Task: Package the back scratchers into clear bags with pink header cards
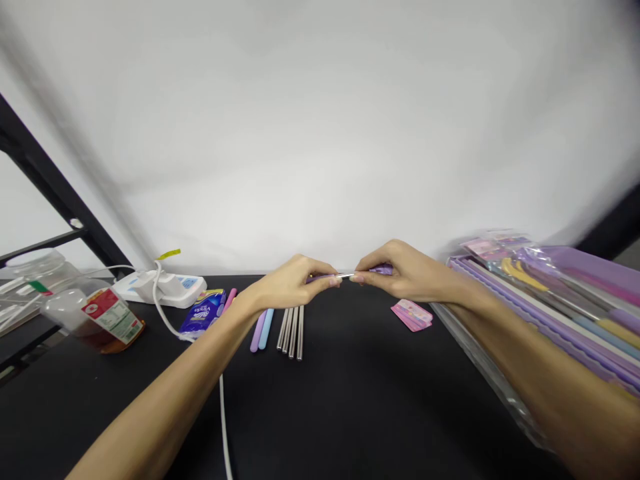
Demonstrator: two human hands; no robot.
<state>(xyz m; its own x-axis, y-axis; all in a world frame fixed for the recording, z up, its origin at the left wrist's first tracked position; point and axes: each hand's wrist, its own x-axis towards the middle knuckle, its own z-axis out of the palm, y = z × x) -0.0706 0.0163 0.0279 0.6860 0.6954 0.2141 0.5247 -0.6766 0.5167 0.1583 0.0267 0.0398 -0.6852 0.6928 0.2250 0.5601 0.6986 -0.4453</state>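
Both of my hands meet above the far middle of the black table [350, 400]. My left hand [293, 283] is closed in a pinch on one end of a thin silver metal straw [346, 275]. My right hand [400, 270] is closed on the other end, with a purple sleeve [383, 269] showing between its fingers. Just below my left hand, several more metal straws [291, 331] lie side by side on the table, with a purple and a blue sleeve [262, 329] to their left.
A small pink packet [413, 314] lies under my right hand. Purple trays in clear wrap [550, 293] line the right edge. At left lie a blue tissue pack [203, 310], a white power strip [160, 287] with its cable, and a plastic bottle [95, 317].
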